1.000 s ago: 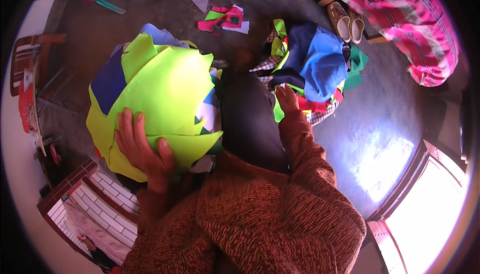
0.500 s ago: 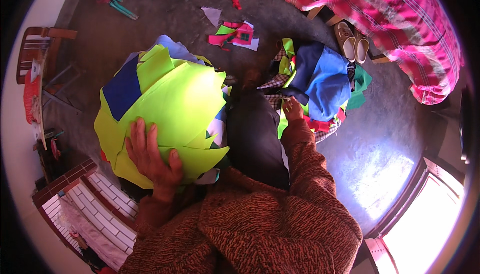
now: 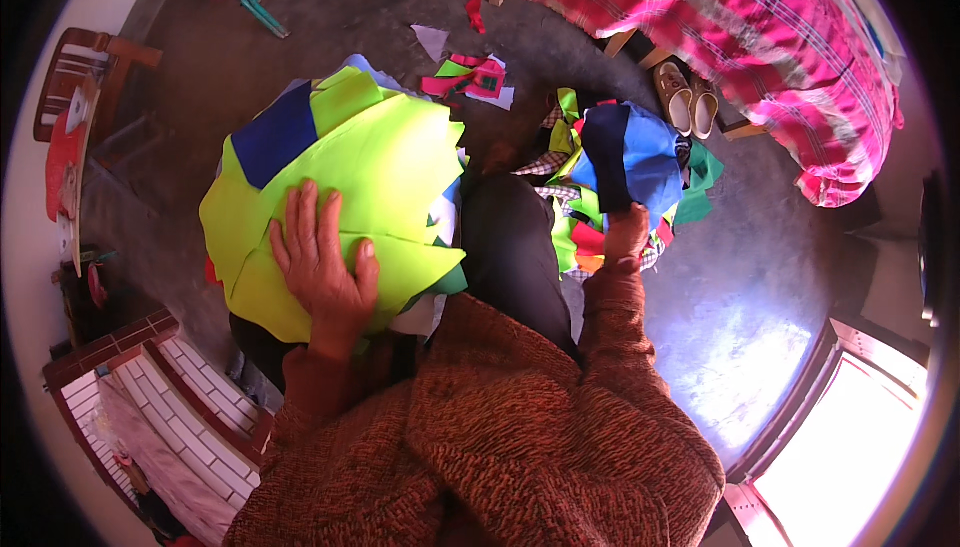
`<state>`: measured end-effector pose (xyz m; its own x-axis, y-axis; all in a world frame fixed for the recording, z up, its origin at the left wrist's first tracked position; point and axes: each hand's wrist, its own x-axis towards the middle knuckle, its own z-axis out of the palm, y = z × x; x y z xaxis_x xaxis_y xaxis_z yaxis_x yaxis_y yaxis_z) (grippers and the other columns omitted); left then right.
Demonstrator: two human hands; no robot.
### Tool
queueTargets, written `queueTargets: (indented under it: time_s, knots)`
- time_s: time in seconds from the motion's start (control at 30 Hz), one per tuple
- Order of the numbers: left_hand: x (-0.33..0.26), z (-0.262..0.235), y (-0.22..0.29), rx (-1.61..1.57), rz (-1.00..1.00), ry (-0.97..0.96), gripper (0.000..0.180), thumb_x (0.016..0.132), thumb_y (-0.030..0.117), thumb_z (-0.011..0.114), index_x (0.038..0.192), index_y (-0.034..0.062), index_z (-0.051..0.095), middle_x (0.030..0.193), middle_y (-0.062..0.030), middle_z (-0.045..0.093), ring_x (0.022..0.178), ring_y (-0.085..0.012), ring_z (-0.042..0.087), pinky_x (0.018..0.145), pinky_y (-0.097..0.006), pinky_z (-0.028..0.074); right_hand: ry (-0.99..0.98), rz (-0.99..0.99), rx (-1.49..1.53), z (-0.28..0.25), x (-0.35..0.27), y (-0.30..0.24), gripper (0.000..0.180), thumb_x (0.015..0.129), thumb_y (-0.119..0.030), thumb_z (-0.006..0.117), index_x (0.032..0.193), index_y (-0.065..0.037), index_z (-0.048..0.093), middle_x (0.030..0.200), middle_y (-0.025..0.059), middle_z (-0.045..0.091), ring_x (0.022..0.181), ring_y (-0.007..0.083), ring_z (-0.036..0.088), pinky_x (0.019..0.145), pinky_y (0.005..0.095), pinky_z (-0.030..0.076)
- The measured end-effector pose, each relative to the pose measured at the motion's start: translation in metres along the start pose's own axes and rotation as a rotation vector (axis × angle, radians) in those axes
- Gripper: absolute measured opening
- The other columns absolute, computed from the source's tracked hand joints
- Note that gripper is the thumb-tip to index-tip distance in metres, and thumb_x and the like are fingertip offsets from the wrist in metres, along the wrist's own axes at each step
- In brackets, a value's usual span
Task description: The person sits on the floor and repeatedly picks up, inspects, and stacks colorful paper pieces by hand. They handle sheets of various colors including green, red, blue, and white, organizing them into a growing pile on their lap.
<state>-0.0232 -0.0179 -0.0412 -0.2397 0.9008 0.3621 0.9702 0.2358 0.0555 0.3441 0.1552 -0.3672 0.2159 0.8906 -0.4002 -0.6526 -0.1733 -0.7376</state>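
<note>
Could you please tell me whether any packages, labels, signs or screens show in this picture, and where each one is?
None can be made out. The view holds only cloth: a yellow-green fabric stack under the left hand, a mixed-colour fabric pile at the right hand, a pink checked blanket and a pair of pale shoes.

- A thick knitted sweater (image 3: 500,447) in mottled rust-red and brown covers the chest and both arms.
- Its long sleeves (image 3: 615,317) run down to the wrists, with a ribbed cuff at each end.
- The left hand (image 3: 325,267) and right hand (image 3: 628,232) are bare: no gloves, rings or watch visible.
- Dark trousers (image 3: 510,247) cover the lap.
</note>
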Motion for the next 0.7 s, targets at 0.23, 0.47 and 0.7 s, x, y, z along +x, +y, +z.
queueTargets:
  time_s: [0.23,0.47,0.7]
  knots:
    - [-0.005,0.002,-0.002,-0.006,-0.029,0.015,0.052,0.084,0.033,0.051,0.128,0.0065,0.046,0.139,-0.0149,0.04,0.13,-0.0328,0.034,0.106,-0.054,0.021,-0.163,-0.26,0.052,0.119,-0.061,-0.135,0.012,0.085,-0.02,0.055,0.09,-0.009,0.054,0.085,0.0083,0.062,0.075,0.0236,0.061,0.072,0.0387,0.052]
    - [-0.011,0.004,-0.007,-0.043,-0.03,0.088,0.054,0.081,0.034,0.058,0.127,0.0068,0.047,0.139,-0.0138,0.04,0.13,-0.0314,0.034,0.106,-0.054,0.022,-0.509,-0.252,0.031,0.189,-0.14,-0.165,0.011,0.083,-0.014,0.056,0.085,-0.004,0.055,0.08,0.01,0.06,0.077,0.0288,0.063,0.072,0.0433,0.052]
    - [-0.033,-0.04,0.024,-0.616,0.033,0.249,0.049,0.082,0.033,0.061,0.12,0.0039,0.052,0.127,-0.0171,0.048,0.121,-0.0324,0.043,0.103,-0.045,0.029,-0.603,-0.373,-0.306,0.226,-0.227,-0.133,0.036,0.083,-0.016,0.056,0.112,0.006,0.055,0.105,0.0146,0.062,0.096,0.026,0.061,0.085,0.0377,0.048]
